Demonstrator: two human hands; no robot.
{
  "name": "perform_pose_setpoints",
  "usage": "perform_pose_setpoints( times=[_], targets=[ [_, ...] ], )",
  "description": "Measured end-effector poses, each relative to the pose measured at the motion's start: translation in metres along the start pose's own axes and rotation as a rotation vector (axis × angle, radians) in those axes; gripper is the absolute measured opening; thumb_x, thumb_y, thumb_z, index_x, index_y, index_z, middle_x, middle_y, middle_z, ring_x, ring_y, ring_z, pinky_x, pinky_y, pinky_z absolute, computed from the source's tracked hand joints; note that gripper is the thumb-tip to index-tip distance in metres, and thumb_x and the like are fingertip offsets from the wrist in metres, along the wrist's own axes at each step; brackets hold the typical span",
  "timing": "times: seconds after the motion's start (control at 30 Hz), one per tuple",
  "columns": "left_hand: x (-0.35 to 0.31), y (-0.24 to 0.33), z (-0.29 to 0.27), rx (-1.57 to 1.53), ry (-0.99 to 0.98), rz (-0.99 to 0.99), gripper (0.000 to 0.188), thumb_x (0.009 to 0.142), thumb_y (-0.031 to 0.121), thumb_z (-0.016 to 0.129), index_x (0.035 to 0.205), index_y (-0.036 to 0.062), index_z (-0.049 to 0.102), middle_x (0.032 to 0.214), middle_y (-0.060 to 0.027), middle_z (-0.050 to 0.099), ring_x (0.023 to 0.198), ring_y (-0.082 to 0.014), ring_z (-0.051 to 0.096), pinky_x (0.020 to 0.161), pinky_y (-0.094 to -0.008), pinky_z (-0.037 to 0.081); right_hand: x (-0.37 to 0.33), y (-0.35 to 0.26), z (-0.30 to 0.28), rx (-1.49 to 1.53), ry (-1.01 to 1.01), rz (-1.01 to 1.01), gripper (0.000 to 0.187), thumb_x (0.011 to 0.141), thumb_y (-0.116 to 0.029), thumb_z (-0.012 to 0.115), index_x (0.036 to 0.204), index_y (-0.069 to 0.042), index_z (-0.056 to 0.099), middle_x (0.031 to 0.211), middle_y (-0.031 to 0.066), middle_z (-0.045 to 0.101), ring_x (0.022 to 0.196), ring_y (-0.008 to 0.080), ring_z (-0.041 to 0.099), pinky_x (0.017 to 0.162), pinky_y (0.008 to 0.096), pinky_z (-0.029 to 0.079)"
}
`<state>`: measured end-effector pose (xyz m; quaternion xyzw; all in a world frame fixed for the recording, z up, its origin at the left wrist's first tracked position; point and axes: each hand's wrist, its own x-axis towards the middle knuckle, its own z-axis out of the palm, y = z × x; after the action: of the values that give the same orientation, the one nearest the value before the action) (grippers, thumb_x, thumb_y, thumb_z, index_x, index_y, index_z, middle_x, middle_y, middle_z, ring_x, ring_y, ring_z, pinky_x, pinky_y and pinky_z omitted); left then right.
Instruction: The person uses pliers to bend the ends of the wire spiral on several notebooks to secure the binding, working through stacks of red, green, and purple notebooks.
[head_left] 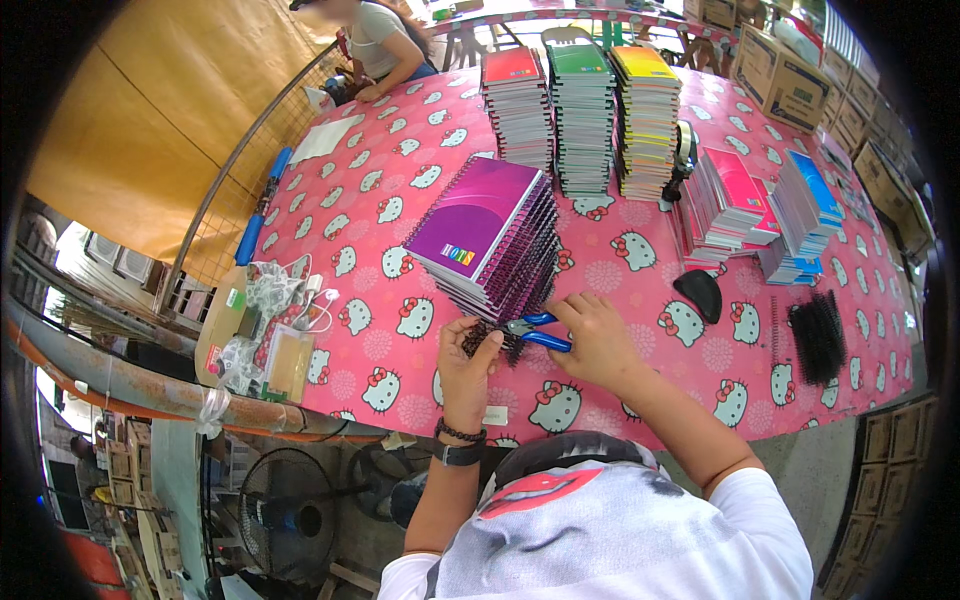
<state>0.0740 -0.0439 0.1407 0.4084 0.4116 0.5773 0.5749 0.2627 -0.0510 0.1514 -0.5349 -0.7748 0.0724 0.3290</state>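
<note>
Blue-handled pliers [537,331] between hands, right hand [598,340] gripping

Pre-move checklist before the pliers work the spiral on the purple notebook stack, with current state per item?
1. Right hand grips the blue-handled pliers: ok.
2. Left hand pinches the black spiral binding at the near edge: ok.
3. Plier tip seated on the wire end: cannot tell, too small.
4. Purple notebook stack squared: not ok, it is fanned and skewed.
5. Spare black spirals lie apart to the right: ok.
</note>
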Motion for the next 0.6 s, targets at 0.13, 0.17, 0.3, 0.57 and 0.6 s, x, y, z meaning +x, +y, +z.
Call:
perform_pose_setpoints(
  times=[0.13, 0.17, 0.3, 0.57, 0.6],
  targets=[
    [0.001, 0.004, 0.001, 0.011, 0.034, 0.021, 0.029, 0.081, 0.002, 0.066, 0.102, 0.0066, 0.047, 0.082, -0.0003, 0.056, 0.064, -0.0043, 0.05, 0.049, -0.0182, 0.038, -0.003, 0.003, 0.003, 0.092, -0.103, 0.115, 0.034, 0.062, -0.016, 0.071, 0.092, -0.007, 0.06, 0.082, 0.0119, 0.059, 0.073, 0.0317, 0.059, 0.066, 0.0416, 0.047],
    [0.002, 0.005, 0.001, 0.015, 0.036, 0.026, 0.028, 0.081, 0.002, 0.066, 0.101, 0.0067, 0.048, 0.082, -0.0002, 0.057, 0.064, -0.004, 0.05, 0.049, -0.018, 0.038, -0.004, 0.005, 0.003, 0.11, -0.111, 0.132, 0.033, 0.062, -0.018, 0.072, 0.09, -0.007, 0.059, 0.084, 0.0118, 0.06, 0.072, 0.0326, 0.059, 0.064, 0.0426, 0.047],
    [0.001, 0.001, -0.001, 0.006, 0.048, -0.009, 0.03, 0.078, 0.0, 0.068, 0.101, 0.0062, 0.048, 0.084, -0.0011, 0.057, 0.066, -0.0045, 0.051, 0.051, -0.0175, 0.039, -0.004, 0.018, -0.003, 0.006, 0.064, 0.036, 0.034, 0.061, -0.013, 0.07, 0.093, -0.006, 0.062, 0.076, 0.011, 0.057, 0.071, 0.0296, 0.059, 0.064, 0.0395, 0.047],
    [0.002, 0.001, 0.003, 0.151, 0.044, 0.046, 0.033, 0.075, -0.003, 0.071, 0.1, 0.0033, 0.049, 0.083, -0.0011, 0.057, 0.071, -0.0053, 0.052, 0.06, -0.0187, 0.043, -0.002, 0.013, 0.002, -0.008, -0.05, 0.023, 0.038, 0.061, -0.013, 0.07, 0.097, -0.007, 0.062, 0.079, 0.0106, 0.058, 0.075, 0.0304, 0.059, 0.067, 0.0406, 0.047],
    [0.003, 0.0, 0.002, 0.162, 0.043, 0.057, 0.033, 0.075, -0.003, 0.071, 0.1, 0.0032, 0.05, 0.083, -0.0012, 0.057, 0.071, -0.0056, 0.052, 0.061, -0.019, 0.043, -0.003, 0.013, 0.002, 0.008, -0.075, 0.048, 0.036, 0.062, -0.014, 0.069, 0.096, -0.007, 0.061, 0.08, 0.0112, 0.058, 0.075, 0.0313, 0.059, 0.068, 0.0414, 0.047]
  ],
)
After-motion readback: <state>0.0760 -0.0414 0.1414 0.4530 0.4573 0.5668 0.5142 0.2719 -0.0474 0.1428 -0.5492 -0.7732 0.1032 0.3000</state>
